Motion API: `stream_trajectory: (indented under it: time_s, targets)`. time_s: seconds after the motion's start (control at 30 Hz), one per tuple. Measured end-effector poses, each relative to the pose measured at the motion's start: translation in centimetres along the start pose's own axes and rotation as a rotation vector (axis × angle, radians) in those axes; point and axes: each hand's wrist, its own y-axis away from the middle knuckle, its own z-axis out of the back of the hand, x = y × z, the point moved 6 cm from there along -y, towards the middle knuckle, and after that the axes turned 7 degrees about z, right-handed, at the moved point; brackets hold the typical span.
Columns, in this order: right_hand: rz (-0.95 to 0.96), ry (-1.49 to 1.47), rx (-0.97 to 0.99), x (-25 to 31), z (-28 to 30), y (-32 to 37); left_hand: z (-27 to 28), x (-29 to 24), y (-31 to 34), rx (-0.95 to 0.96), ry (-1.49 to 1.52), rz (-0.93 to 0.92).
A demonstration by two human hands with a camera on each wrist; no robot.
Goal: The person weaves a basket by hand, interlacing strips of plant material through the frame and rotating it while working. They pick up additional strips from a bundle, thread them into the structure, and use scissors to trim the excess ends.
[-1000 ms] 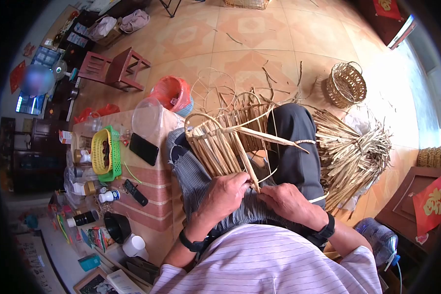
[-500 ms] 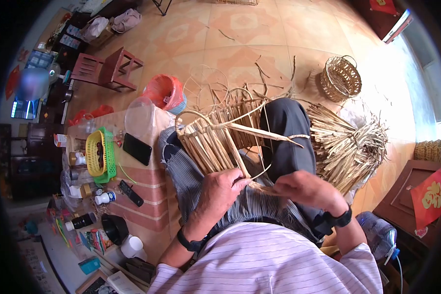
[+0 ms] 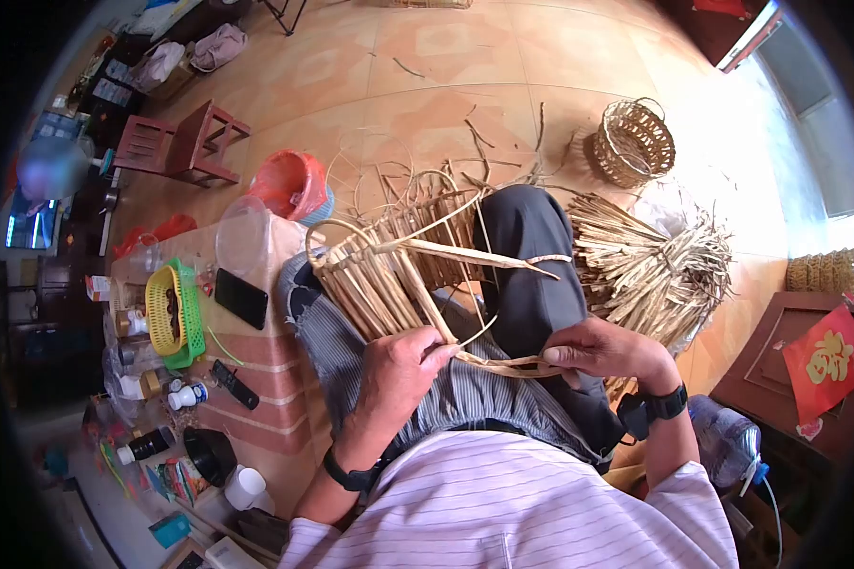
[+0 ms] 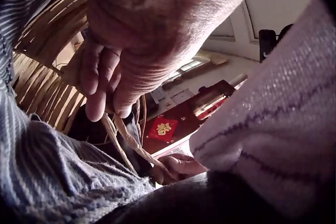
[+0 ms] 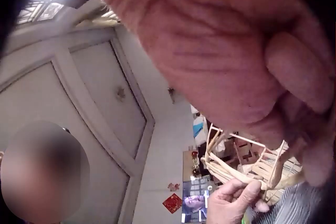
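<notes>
A half-woven piece of dried tan stalks [image 3: 365,284] lies across the person's lap, with a looped end at its upper left. The left hand [image 3: 399,372] pinches its lower edge where the strands come out. Two strands [image 3: 503,366] run from there to the right hand [image 3: 609,351], which pinches their far end between thumb and fingers above the right thigh. In the left wrist view the strands [image 4: 126,140] hang from the left hand's fingertips [image 4: 107,111]. The right wrist view shows the right hand [image 5: 226,50] close up, the left hand [image 5: 236,200] beyond.
A bundle of dried stalks [image 3: 650,270] and a woven basket [image 3: 634,142] are on the floor at right. Left stands a cloth-covered table [image 3: 256,379] with a phone [image 3: 241,299], a green basket [image 3: 190,313] and bottles. A red-lined bin [image 3: 289,185] stands beyond it.
The right hand has moved away from the left, to the right, drawing the strands out between them. The left hand keeps its pinch at the woven edge. The whole view has shifted slightly.
</notes>
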Motion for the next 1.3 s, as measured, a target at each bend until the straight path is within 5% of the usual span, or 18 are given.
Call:
stream_trajectory:
  time_s: [0.17, 0.3, 0.37, 0.53, 0.7, 0.8, 1.07, 1.3]
  targets:
    - [0.121, 0.151, 0.062, 0.7, -0.7, -0.2, 0.3, -0.5, 0.0, 0.009, -0.034, -0.057]
    - [-0.049, 0.049, -0.082, 0.2, 1.1, 1.7, 0.9, -1.6, 0.3, 0.035, -0.035, -0.149]
    - [-0.061, 0.05, -0.347, -1.2, 3.2, 2.9, 0.9, -1.4, 0.6, 0.049, -0.048, -0.173]
    - [0.311, 1.139, -1.234, 7.0, 3.5, 4.6, 0.7, -0.8, 0.7, 0.04, -0.074, -0.222]
    - [0.507, 0.658, -0.718, 7.4, -3.6, 0.0, 0.5, -0.7, 0.2, 0.082, -0.003, -0.121]
    - [0.521, 0.638, -0.523, 4.6, -6.4, -4.2, 0.5, -0.8, 0.2, 0.115, 0.051, -0.021]
    - [0.421, 0.453, -0.35, 5.4, -8.2, -4.9, 0.2, -0.2, -0.4, 0.085, 0.054, -0.017]
    - [0.205, -0.477, -0.114, 6.9, -6.2, -5.7, 1.5, -1.6, 0.5, 0.148, -0.008, -0.225]
